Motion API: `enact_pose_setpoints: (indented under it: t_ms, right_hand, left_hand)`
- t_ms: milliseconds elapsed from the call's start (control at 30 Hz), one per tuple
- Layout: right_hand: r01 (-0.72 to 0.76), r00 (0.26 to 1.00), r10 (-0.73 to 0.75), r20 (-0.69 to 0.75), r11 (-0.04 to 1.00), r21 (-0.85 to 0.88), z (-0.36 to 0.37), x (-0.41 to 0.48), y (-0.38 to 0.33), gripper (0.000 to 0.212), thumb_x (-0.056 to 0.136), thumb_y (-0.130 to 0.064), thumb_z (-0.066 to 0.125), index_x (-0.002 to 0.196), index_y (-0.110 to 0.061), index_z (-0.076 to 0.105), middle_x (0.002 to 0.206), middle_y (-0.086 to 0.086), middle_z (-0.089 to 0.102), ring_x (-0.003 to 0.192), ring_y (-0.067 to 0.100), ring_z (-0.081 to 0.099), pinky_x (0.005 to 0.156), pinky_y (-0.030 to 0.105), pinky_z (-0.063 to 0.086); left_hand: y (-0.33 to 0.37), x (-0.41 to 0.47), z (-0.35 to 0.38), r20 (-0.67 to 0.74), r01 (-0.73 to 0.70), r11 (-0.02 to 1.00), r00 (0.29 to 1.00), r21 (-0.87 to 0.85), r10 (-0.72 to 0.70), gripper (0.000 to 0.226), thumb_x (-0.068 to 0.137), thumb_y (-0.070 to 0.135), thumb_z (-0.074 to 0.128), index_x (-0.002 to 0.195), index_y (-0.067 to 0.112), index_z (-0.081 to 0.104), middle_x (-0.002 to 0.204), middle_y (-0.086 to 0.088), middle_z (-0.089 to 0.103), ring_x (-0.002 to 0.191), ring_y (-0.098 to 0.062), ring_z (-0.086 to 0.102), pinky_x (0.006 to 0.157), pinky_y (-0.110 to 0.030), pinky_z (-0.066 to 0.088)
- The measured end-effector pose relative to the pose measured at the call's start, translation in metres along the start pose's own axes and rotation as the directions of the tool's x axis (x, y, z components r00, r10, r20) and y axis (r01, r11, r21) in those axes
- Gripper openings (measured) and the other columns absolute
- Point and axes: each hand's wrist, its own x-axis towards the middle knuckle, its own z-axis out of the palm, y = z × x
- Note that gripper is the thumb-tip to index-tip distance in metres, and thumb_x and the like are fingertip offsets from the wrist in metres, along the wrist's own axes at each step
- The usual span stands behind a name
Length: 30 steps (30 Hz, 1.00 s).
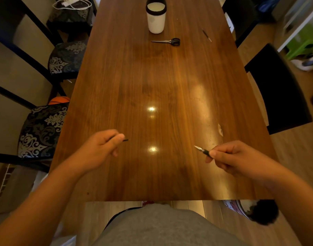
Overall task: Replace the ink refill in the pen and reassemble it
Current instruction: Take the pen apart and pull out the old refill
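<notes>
My right hand pinches the front part of a pen, a dark grip with a silver cone tip that points up and left. My left hand is closed around a thin dark piece; only its short black end pokes out past my fingertips, so I cannot tell whether it is the barrel or a refill. Both hands hover just above the near part of the wooden table, about a hand's width apart. A second slim pen-like stick lies far off at the table's back right.
Black-handled scissors lie at the far middle of the table, with a white cylindrical holder with a black rim behind them. Patterned chairs line the left side and black chairs the right.
</notes>
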Motion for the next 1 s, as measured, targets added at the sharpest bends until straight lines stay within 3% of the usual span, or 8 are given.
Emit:
enact_pose_setpoints:
  t_ms: [133, 267, 333, 500, 700, 900, 1000]
  right_hand:
    - [-0.034, 0.997, 0.037, -0.07, 0.998, 0.053, 0.003, 0.008, -0.002, 0.027, 0.095, -0.026, 0.053, 0.092, -0.008, 0.074, 0.051, -0.004, 0.045, 0.041, 0.006, 0.031, 0.04, 0.02, 0.022]
    - [-0.054, 0.993, 0.062, -0.099, 0.995, 0.082, 0.014, 0.026, 0.003, 0.026, 0.096, -0.025, 0.053, 0.093, -0.008, 0.073, 0.054, -0.001, 0.047, 0.04, 0.005, 0.033, 0.038, 0.018, 0.025]
    - [-0.069, 0.992, 0.079, -0.103, 0.993, 0.092, 0.02, 0.036, 0.009, 0.026, 0.096, -0.027, 0.054, 0.091, -0.01, 0.074, 0.054, -0.002, 0.048, 0.04, 0.006, 0.034, 0.037, 0.019, 0.026]
    - [-0.059, 0.972, 0.105, -0.209, 0.975, 0.215, 0.034, 0.057, 0.025, 0.026, 0.096, -0.029, 0.055, 0.086, -0.015, 0.074, 0.052, -0.005, 0.05, 0.039, 0.005, 0.035, 0.036, 0.017, 0.028]
    - [-0.08, 0.926, 0.187, -0.327, 0.946, 0.315, 0.055, 0.071, 0.043, 0.027, 0.095, -0.03, 0.055, 0.081, -0.016, 0.073, 0.051, -0.007, 0.051, 0.037, 0.003, 0.037, 0.035, 0.015, 0.029]
    - [-0.096, 0.883, 0.237, -0.405, 0.936, 0.34, 0.079, 0.077, 0.057, 0.028, 0.094, -0.033, 0.056, 0.079, -0.014, 0.07, 0.051, -0.003, 0.05, 0.037, 0.006, 0.034, 0.036, 0.018, 0.027]
    - [-0.091, 0.876, 0.265, -0.404, 0.912, 0.4, 0.087, 0.078, 0.058, 0.026, 0.094, -0.032, 0.056, 0.077, -0.02, 0.072, 0.048, -0.006, 0.051, 0.034, 0.003, 0.036, 0.034, 0.017, 0.028]
  left_hand:
    - [-0.005, 0.012, 0.013, 0.047, 0.059, 0.996, 0.997, -0.072, -0.056, 0.03, 0.101, 0.02, 0.039, 0.078, 0.017, 0.058, 0.064, 0.002, 0.057, 0.059, -0.007, 0.055, 0.059, -0.014, 0.045]
    - [-0.015, 0.03, 0.041, 0.136, 0.149, 0.988, 0.981, -0.049, -0.141, 0.02, 0.101, 0.011, 0.042, 0.1, 0.003, 0.061, 0.076, -0.009, 0.062, 0.065, -0.011, 0.057, 0.066, -0.028, 0.048]
    - [-0.022, 0.039, 0.055, 0.157, 0.166, 0.986, 0.974, -0.021, -0.161, 0.017, 0.099, 0.01, 0.047, 0.098, 0.004, 0.063, 0.079, -0.012, 0.067, 0.068, -0.015, 0.06, 0.069, -0.035, 0.049]
    - [-0.044, 0.059, 0.084, 0.112, 0.228, 0.973, 0.966, 0.043, -0.232, 0.009, 0.093, 0.014, 0.06, 0.085, 0.016, 0.064, 0.073, 0.001, 0.069, 0.065, -0.015, 0.063, 0.067, -0.033, 0.051]
    - [-0.07, 0.079, 0.106, 0.02, 0.124, 0.929, 0.99, 0.348, -0.139, 0.011, 0.089, 0.029, 0.063, 0.093, 0.019, 0.067, 0.087, -0.003, 0.074, 0.081, -0.023, 0.067, 0.066, -0.033, 0.05]
    - [-0.088, 0.092, 0.113, 0.073, 0.023, 0.856, 0.995, 0.517, -0.071, 0.016, 0.091, 0.032, 0.058, 0.097, 0.018, 0.063, 0.094, -0.004, 0.07, 0.084, -0.025, 0.065, 0.07, -0.038, 0.052]
    - [-0.095, 0.093, 0.113, 0.136, -0.041, 0.837, 0.99, 0.546, -0.04, 0.014, 0.09, 0.03, 0.059, 0.098, 0.019, 0.062, 0.097, -0.003, 0.067, 0.085, -0.024, 0.064, 0.072, -0.04, 0.054]
